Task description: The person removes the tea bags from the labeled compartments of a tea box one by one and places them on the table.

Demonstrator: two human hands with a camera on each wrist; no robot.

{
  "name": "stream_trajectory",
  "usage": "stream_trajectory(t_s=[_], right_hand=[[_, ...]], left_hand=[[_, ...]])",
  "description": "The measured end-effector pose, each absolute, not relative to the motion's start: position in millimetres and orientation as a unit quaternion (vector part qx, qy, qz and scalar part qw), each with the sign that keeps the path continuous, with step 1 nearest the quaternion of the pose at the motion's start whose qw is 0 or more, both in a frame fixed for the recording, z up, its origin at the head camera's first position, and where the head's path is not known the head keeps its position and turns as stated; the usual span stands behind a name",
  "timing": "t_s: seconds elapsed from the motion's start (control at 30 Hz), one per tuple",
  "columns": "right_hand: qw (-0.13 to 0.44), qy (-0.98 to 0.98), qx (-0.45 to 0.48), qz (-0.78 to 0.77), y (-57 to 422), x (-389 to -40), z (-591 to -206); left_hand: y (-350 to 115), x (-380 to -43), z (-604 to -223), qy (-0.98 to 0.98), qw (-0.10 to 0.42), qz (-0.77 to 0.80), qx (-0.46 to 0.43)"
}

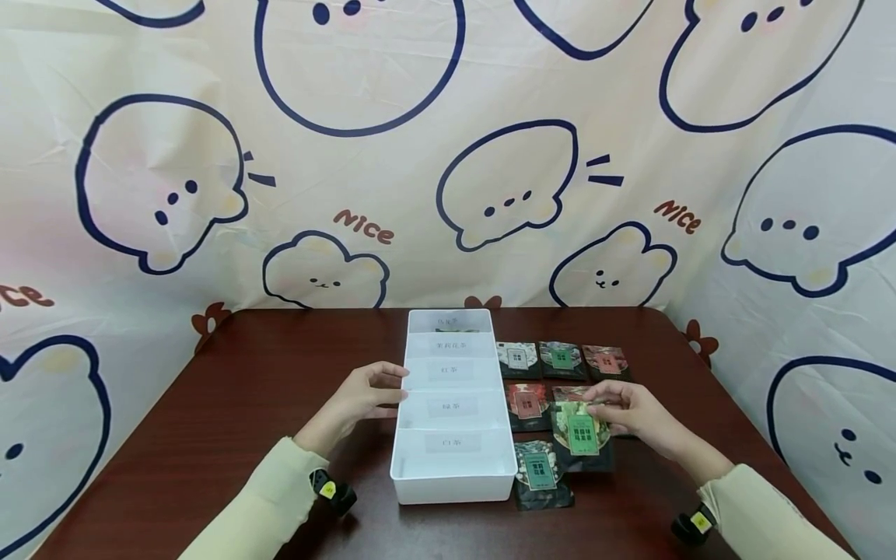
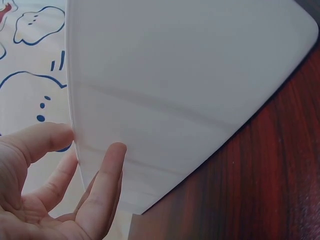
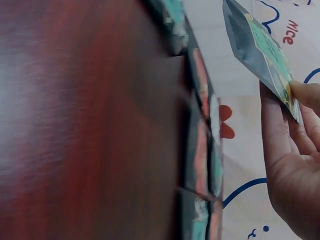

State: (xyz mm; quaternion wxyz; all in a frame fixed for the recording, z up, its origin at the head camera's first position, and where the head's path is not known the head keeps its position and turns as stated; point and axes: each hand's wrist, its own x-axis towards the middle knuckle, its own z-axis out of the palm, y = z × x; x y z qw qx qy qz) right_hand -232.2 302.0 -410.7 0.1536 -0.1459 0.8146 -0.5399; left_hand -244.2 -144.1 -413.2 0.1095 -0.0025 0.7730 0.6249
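Observation:
A long white divided box [image 1: 451, 488] stands mid-table, with printed Chinese labels in its compartments. My left hand [image 1: 365, 400] is at its left side; in the left wrist view its fingertips [image 2: 116, 150] touch the rim and outer wall without curling round it. Over the right part of the table, my right hand [image 1: 633, 412] pinches the upper edge of a tea packet [image 1: 582, 435] with a green label, between thumb and fingers. In the right wrist view this packet [image 3: 260, 50] is raised and tilted above the others.
Right of the box, several dark tea packets lie in rows, among them white-label [image 1: 518, 358], green-label [image 1: 562, 358] and red-label [image 1: 526, 403] ones. Another green-label packet [image 1: 540, 473] lies nearest the front. The far compartment holds something greenish [image 1: 456, 330]. A patterned cloth [image 1: 406, 179] hangs behind the table.

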Motion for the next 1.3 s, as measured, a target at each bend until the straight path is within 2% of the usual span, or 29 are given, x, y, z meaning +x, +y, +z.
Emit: stream_trajectory(t_s=[0.43, 0.6, 1.3], right_hand=[[0.201, 0.826, -0.103, -0.517, 319, -220, -429], [0.209, 0.825, -0.115, -0.512, 321, -218, -435], [0.127, 0.916, -0.157, -0.347, 307, -217, -438]], left_hand=[[-143, -244, -412, 0.773, 0.111, 0.624, -0.002], [-143, -244, -412, 0.773, 0.112, 0.625, -0.001], [-143, -243, -414, 0.775, 0.103, 0.624, -0.006]])
